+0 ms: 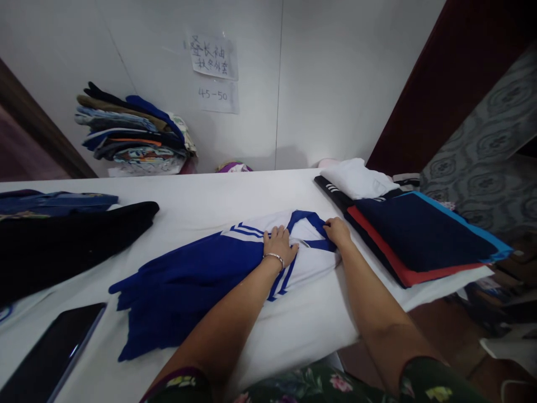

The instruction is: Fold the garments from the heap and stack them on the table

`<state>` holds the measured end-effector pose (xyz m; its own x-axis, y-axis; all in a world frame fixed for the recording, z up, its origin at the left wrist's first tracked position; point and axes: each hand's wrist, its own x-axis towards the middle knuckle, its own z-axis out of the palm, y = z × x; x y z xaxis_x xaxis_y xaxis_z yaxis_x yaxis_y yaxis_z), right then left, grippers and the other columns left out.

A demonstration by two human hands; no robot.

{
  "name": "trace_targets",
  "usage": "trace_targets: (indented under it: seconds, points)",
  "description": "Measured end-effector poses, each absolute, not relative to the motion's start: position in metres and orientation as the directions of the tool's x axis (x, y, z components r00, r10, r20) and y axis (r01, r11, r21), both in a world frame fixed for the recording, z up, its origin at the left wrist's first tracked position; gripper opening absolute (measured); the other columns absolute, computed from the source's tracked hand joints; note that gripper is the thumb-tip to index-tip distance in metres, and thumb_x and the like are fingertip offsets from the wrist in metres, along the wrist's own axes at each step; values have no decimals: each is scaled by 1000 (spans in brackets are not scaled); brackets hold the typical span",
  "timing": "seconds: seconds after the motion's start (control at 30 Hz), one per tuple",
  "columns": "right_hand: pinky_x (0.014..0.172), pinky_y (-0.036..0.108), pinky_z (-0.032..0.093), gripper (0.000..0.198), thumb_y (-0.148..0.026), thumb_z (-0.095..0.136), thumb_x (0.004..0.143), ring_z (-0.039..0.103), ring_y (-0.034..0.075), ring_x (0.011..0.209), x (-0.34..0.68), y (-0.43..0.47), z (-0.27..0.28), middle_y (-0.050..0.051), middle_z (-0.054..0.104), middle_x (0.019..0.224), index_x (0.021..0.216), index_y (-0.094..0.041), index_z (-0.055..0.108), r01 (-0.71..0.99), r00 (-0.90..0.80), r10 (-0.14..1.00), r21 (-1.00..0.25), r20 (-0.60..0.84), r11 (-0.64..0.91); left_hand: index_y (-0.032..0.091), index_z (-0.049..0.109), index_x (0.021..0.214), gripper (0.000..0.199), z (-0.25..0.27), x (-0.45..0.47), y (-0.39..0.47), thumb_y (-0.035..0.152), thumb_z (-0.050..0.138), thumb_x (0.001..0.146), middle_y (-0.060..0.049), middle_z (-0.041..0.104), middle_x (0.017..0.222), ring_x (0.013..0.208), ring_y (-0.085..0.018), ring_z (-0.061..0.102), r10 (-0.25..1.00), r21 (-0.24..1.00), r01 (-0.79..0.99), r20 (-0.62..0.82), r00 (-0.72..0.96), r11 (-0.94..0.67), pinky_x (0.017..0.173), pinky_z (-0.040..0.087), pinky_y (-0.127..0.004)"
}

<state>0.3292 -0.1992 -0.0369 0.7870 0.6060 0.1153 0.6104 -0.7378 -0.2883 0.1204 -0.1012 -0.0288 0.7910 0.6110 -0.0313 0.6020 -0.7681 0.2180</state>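
A blue-and-white jacket (197, 268) lies spread on the white table, its blue collar pointing right and its lower edge left. Blue and white stripes cross its chest. My left hand (279, 246), with a bracelet at the wrist, rests palm down near the stripes, fingers spread. At the collar my right hand (337, 230) is closed, pinching the blue edge between thumb and fingers. Both forearms reach in from the near side, and the left one covers part of the jacket's body.
Folded garments (423, 235) form a stack at the right, with a white garment (356, 178) behind. Black clothing (75, 240) and a phone-like dark device (54, 352) lie at left. Another clothes pile (134, 131) stands by the wall, below left of paper notes (213, 59).
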Motion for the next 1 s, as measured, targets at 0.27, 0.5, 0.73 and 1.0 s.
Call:
trace_targets:
  seconds: [0.27,0.5,0.73,1.0]
  points:
    - [69,26,44,29,-27,40,90,62,19,85,329,-192,-35,6,70,90,99,-18,66,598,783,598,-464,168,-653,18,39,143,66,-29,120,-101,54,34,88,-8,29,156,143,-29,21,609,222,600,-31,793,-769,115,14,-53]
    - [75,26,46,39,-32,40,91,65,18,89,335,-200,-27,9,71,101,119,-14,60,502,844,528,-484,95,-716,19,37,144,66,-30,121,-100,55,33,89,-8,29,156,143,-29,20,605,212,599,-43,795,-772,115,13,-54]
    - [81,32,45,39,-44,47,89,64,26,101,341,-219,-6,15,70,103,98,-16,71,453,875,484,-345,-3,-822,18,39,142,65,-28,120,-101,54,35,88,-8,30,155,143,-28,22,604,210,596,-29,796,-775,115,14,-54]
    - [64,22,46,18,-30,64,81,66,16,76,336,-213,-13,5,73,83,91,-18,73,498,803,574,-350,-158,-793,18,39,142,65,-28,121,-100,55,35,88,-8,30,156,143,-28,21,606,217,597,-33,795,-772,115,14,-53]
